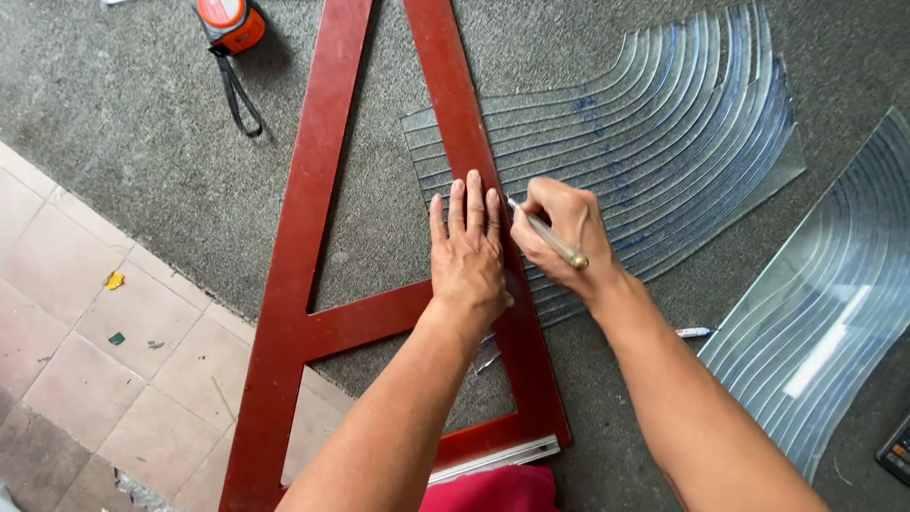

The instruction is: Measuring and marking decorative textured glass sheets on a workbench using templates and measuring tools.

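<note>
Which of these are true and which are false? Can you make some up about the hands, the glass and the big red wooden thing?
1. The left hand presses flat on the red wooden straightedge frame. True.
2. The right hand holds a hammer. False: it holds a thin glass cutter with a brass end.
3. The ribbed glass sheet lies under the frame. True.
4. The orange tape measure sits on the glass. False: it lies on the grey carpet.
</note>
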